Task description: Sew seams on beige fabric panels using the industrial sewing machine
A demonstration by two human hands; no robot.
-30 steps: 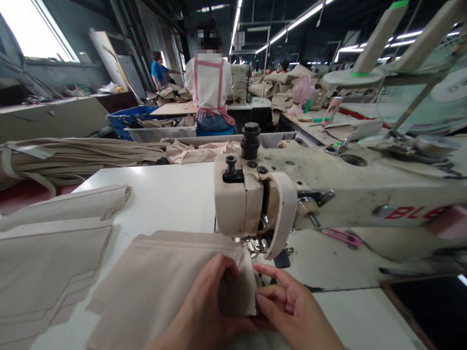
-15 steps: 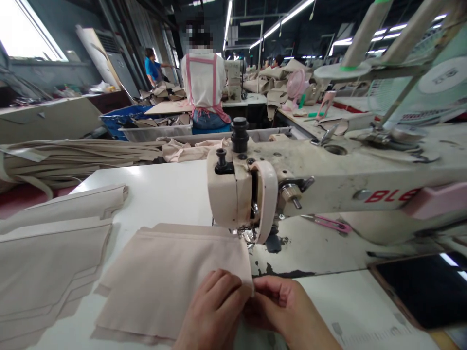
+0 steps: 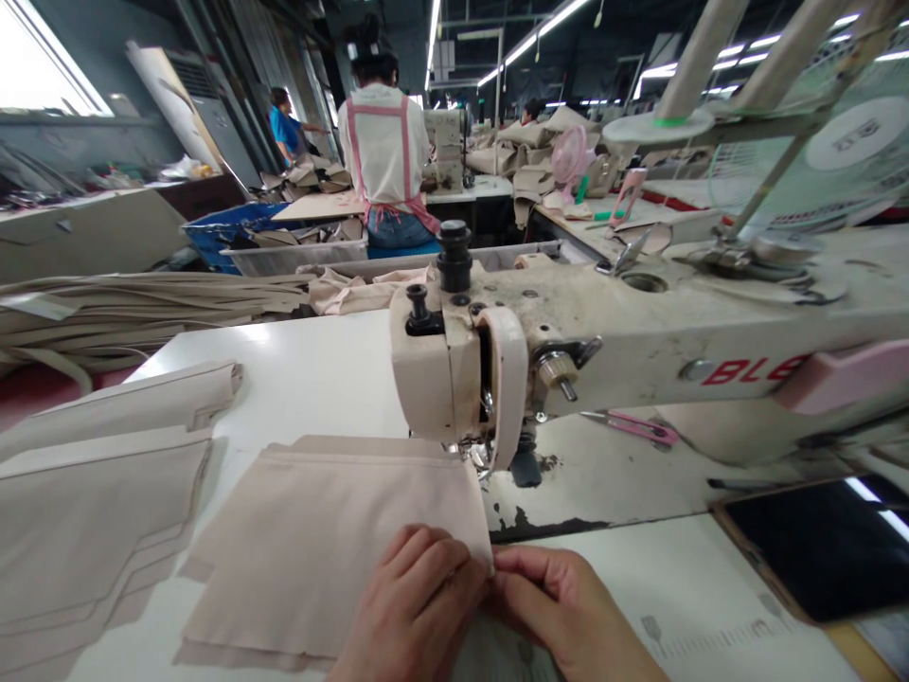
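head view: the right hand [image 3: 543,606] pinched the beige fabric [image 3: 327,540] at its right edge; the left hand [image 3: 418,597] lay curled on it, hold indiscernible. the fabric spread leftward and forward from this grip to the sewing machine [image 3: 436,379].

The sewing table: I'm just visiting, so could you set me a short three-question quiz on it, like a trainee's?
1. What do the left hand and right hand both touch?
2. True or false: the pink-handled thread snips are in neither hand.
3. What colour is the lettering on the sewing machine? A) black B) red C) green

Key: 1. The beige fabric panel; 2. True; 3. B
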